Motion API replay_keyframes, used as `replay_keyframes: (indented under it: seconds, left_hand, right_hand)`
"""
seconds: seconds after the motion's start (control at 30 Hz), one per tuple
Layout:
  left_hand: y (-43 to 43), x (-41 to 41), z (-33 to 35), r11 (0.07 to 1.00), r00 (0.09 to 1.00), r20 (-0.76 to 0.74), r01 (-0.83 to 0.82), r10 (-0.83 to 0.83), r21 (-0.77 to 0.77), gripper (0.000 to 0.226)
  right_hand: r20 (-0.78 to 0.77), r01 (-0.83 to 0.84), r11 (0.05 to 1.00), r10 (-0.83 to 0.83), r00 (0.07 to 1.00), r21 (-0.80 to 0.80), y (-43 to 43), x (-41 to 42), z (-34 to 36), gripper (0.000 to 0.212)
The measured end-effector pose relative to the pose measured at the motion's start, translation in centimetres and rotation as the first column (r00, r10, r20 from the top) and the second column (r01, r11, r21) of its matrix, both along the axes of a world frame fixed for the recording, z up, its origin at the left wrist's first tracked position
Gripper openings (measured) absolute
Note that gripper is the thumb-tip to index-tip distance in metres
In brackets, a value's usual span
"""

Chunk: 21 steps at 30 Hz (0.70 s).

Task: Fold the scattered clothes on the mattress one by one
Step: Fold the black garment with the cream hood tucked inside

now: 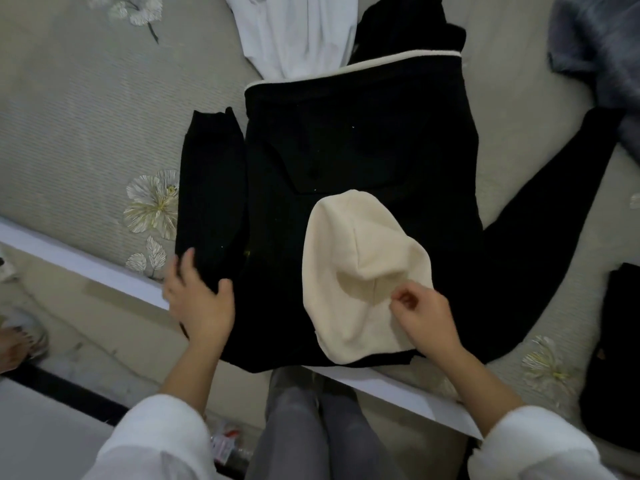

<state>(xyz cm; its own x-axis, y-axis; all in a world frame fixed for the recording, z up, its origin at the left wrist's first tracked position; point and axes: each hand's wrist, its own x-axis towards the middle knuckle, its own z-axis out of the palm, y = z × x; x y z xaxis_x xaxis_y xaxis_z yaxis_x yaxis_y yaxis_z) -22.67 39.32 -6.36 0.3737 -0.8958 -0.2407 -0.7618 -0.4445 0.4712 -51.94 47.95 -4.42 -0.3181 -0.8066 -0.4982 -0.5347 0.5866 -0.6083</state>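
1. Position of the garment. The black hoodie lies flat on the mattress, its shoulder end at the near edge and its cream-trimmed hem toward the far edge. The cream hood is laid up over the body.

2. Sleeves. The left sleeve lies just beside the body, cuff pointing to the far edge. The right sleeve lies spread out toward the right edge.

3. Hands. The left hand grips the hoodie at the left shoulder, thumb on top of the fabric; its fingers are blurred. The right hand has its fingers curled and pinches the cream hood near its lower right rim.

4. Open room. We find bare mattress to the left of the hoodie.

5. Obstructions. A white garment and a black garment touch the hem at the far edge. A grey garment lies at the far right corner, just beside the right cuff. A dark garment lies at the right edge, near the spread sleeve.
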Motion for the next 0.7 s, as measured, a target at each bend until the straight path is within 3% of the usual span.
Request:
replay_keyframes:
  seconds: [0.07, 0.17, 0.33, 0.43, 0.6, 0.7]
  left_hand:
    - [-1.2, -1.5, 0.1, 0.978, 0.979, 0.02, 0.202, -0.203, 0.048, 0.065]
    - [-3.5, -3.8, 0.0, 0.951, 0.957, -0.054, 0.29, -0.286, 0.106, 0.058]
    - [-10.5, -7.5, -0.6, 0.961, 0.943, -0.226, 0.265, -0.243, 0.075, 0.053]
    - [-16.0, -8.4, -2.6, 0.954, 0.942, -0.194, 0.291, -0.273, 0.07, 0.053]
    - [-24.1, -8.1, -5.2, 0.967, 0.962, -0.122, 0.253, -0.246, 0.043, 0.061]
    - [-27.5, -8.8, -5.6, 0.97, 0.964, -0.118, 0.241, -0.239, 0.002, 0.064]
  right_hand:
    - [-0.007, 0.144, 0.984, -0.145, 0.989, -0.105, -1.1, -1.6, 1.2, 0.018]
    - [-0.025, 0.195, 0.965, -0.202, 0.979, -0.174, -4.3, -4.0, 2.6, 0.015]
    - [-0.041, 0.247, 0.952, -0.258, 0.965, -0.18, -12.6, -7.5, 1.0, 0.009]
    - [-0.114, 0.233, 0.959, -0.252, 0.961, -0.159, -17.5, -9.7, -1.3, 0.005]
    - [-0.301, 0.304, 0.91, -0.384, 0.873, -0.28, -24.6, -13.4, -3.8, 0.035]
    - [-0.267, 0.401, 0.882, -0.46, 0.847, -0.25, -28.0, -15.0, -4.2, 0.047]
